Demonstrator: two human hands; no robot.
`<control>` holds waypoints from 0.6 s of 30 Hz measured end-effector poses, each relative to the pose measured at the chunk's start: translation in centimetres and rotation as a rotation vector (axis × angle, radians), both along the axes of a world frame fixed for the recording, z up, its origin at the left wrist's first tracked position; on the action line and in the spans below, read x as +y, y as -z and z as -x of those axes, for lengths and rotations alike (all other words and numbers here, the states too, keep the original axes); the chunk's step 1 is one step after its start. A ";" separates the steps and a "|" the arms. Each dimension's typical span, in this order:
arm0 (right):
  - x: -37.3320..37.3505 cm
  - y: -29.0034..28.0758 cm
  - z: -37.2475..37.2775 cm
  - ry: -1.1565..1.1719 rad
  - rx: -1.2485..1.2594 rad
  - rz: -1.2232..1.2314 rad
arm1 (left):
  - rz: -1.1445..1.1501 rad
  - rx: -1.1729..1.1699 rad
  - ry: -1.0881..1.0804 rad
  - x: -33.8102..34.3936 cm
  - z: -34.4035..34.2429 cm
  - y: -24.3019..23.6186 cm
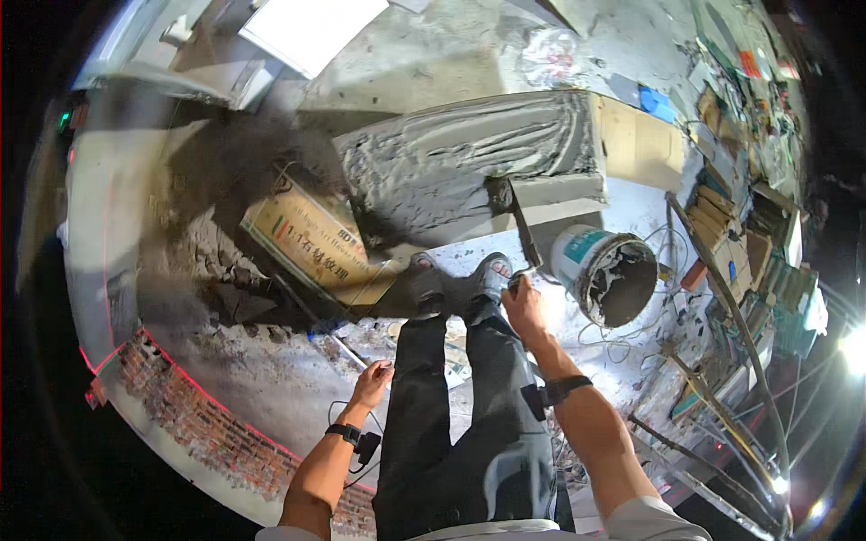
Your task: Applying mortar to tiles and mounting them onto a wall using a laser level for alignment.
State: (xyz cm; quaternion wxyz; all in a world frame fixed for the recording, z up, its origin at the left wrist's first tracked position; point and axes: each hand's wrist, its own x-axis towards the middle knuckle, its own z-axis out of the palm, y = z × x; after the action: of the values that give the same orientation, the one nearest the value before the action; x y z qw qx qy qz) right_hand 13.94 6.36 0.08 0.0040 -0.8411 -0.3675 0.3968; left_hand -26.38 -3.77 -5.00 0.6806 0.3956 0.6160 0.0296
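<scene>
Grey mortar spread thick over the slab [469, 162], combed into ridges. Right hand [523, 302] closed around a trowel [521, 236], blade reaching up to the slab's near edge. Left hand [372, 383] hanging loose beside the thigh, fingers curled, holding nothing that can be made out. White bucket [603, 270] just right of the trowel, mortar inside. Yellow cardboard box [311, 243] flat on the floor to the left. Brick wall [207, 419] lower left.

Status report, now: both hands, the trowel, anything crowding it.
Right hand grips trowel, blade on the mortar-covered slab. Left hand loosely curled by the thigh, contents unclear. Mortar bucket close right of the trowel.
</scene>
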 end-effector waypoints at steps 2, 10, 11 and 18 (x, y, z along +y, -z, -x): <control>0.4 -0.2 3.8 -0.055 0.035 -0.027 | 0.068 0.001 -0.035 -0.2 0.6 -0.1; 0.7 -0.9 13.4 -0.066 0.324 -0.102 | 0.172 0.160 -0.036 -1.4 1.8 -2.3; 0.7 -0.7 14.1 -0.048 0.360 -0.130 | 0.190 0.152 -0.063 -1.7 1.8 -2.3; 1.8 -0.1 15.5 0.332 0.912 0.024 | 0.205 0.159 -0.064 -2.7 1.5 -2.2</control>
State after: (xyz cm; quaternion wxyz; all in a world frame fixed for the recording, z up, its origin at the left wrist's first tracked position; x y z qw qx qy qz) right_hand -1.52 8.20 0.19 0.2179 -0.6287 -0.1846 0.7233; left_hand -27.89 -6.47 -2.76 0.6652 0.3053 0.6800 -0.0431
